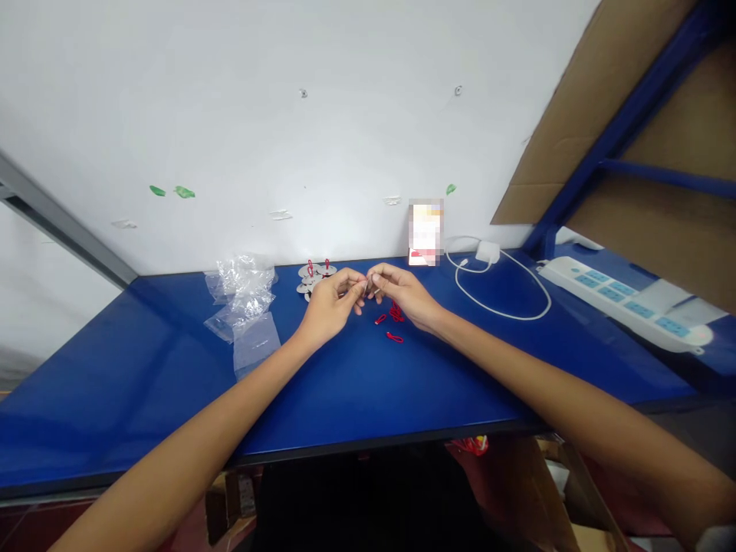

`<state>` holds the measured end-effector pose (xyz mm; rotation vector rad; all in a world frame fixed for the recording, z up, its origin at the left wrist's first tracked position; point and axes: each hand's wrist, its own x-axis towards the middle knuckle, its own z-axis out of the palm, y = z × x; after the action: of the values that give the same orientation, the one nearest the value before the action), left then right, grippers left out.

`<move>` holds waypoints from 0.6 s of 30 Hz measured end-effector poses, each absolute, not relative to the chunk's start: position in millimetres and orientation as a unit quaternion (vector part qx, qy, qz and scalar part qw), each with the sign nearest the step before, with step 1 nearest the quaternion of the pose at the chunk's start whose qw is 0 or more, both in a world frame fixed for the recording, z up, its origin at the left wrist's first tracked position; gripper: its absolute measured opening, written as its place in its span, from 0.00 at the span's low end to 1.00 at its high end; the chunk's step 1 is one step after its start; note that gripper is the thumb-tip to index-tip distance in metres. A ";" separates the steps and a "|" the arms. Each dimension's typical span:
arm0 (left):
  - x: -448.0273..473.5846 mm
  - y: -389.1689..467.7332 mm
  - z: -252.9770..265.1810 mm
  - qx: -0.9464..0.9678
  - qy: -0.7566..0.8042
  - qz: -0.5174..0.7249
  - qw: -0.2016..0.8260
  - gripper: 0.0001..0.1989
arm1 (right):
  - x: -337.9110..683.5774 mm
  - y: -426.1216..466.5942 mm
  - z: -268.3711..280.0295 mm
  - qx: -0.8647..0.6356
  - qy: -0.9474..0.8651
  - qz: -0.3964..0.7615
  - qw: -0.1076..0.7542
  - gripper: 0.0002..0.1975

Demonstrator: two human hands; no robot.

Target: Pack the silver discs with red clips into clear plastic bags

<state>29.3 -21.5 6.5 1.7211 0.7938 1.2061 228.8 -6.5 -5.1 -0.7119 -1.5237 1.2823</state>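
The left hand (326, 310) and the right hand (409, 297) meet, fingertips pinched on one small piece (366, 287) (too small to name). Red cord loops (396, 313) lie on the blue table (345, 399), nearer the right hand; the front loop (395, 337) lies roughly sideways.

Bright, even light here, the white wall (356, 146) pale right across twelve o'clock! Glare sparkles off the plastic bags (244, 287) at nine, a soft sheen runs over the blue bench (345, 395), and six o'clock drops into deep shadow. Coarse pixels cover a bright panel (426, 232) at two. Fine detail between the hands (327, 308) is soft; wide-angle stretch pulls at the forearms (201, 429).
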 end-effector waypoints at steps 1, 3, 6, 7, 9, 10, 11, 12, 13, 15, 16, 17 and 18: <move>29.3 -20.7 5.3 0.679 0.322 0.483 0.449 0.20 | 229.2 -5.1 -5.8 -0.299 -0.637 0.509 0.496 0.20; 29.2 -20.1 2.9 0.653 0.329 0.479 0.486 0.21 | 230.4 -3.0 -6.7 -0.310 -0.655 0.477 0.498 0.20; 28.3 -21.3 1.0 0.624 0.323 0.457 0.545 0.22 | 231.6 -2.2 -6.8 -0.321 -0.667 0.446 0.504 0.20; 28.0 -21.9 0.9 0.618 0.316 0.449 0.563 0.22 | 231.6 -2.6 -6.5 -0.324 -0.666 0.440 0.508 0.20; 27.4 -22.6 0.9 0.609 0.299 0.440 0.589 0.21 | 231.6 -3.6 -5.6 -0.327 -0.660 0.439 0.514 0.21; 27.2 -22.8 0.9 0.603 0.293 0.442 0.597 0.21 | 231.6 -4.1 -5.1 -0.326 -0.658 0.442 0.515 0.21; 27.2 -22.8 0.9 0.596 0.288 0.445 0.603 0.21 | 231.6 -4.7 -4.4 -0.325 -0.656 0.447 0.515 0.22; 27.3 -22.7 0.8 0.589 0.285 0.449 0.608 0.21 | 231.7 -5.2 -3.7 -0.324 -0.654 0.451 0.514 0.22; 27.4 -22.6 0.7 0.583 0.284 0.453 0.612 0.21 | 231.8 -5.8 -3.0 -0.323 -0.653 0.454 0.512 0.23; 27.8 -22.4 0.5 0.575 0.283 0.455 0.618 0.21 | 232.1 -7.1 -1.4 -0.321 -0.653 0.458 0.510 0.22; 27.9 -22.3 0.4 0.573 0.284 0.454 0.620 0.20 | 232.3 -7.8 -0.7 -0.319 -0.655 0.460 0.508 0.22; 28.0 -22.2 0.4 0.573 0.286 0.453 0.620 0.20 | 232.5 -8.6 0.0 -0.316 -0.656 0.462 0.506 0.22; 28.0 -22.1 0.4 0.572 0.288 0.452 0.621 0.19 | 232.6 -9.4 0.6 -0.313 -0.659 0.464 0.503 0.21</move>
<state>28.0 -22.1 0.4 1.3153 0.6609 1.0392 232.6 -9.4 0.6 -0.7564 -1.5912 1.1210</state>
